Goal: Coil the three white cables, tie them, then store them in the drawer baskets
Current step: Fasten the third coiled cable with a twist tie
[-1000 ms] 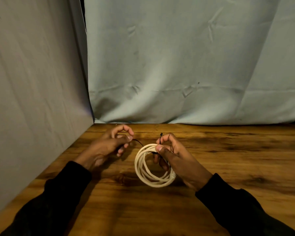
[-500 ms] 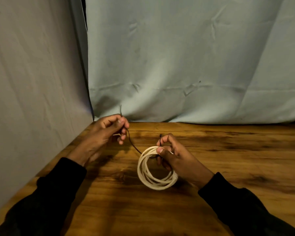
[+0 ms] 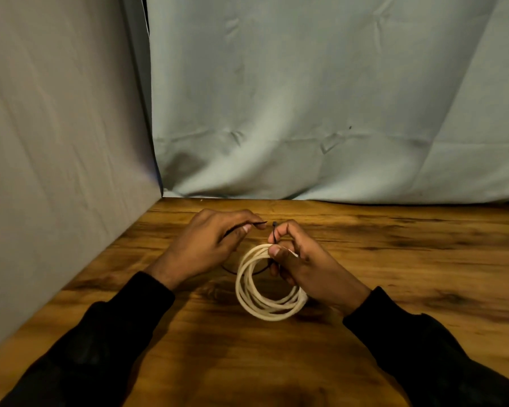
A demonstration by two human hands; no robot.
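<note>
- The right hand (image 3: 303, 265) curls around the top of the coiled white cable (image 3: 265, 292), thumb pressed on the loops, and pinches one end of a thin black tie (image 3: 274, 233).
- The coil hangs from that hand over the wooden table (image 3: 394, 259).
- The left hand (image 3: 209, 245) pinches the tie's other end between thumb and forefinger, tip pointing toward the right hand.
- Both arms wear black sleeves (image 3: 106, 342).

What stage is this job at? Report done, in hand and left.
Done: one cable is coiled. In hand: the right hand grips the coil and one end of the black tie; the left hand pinches the other end, not yet closed. Left: fasten it; no other cables or baskets show.
</note>
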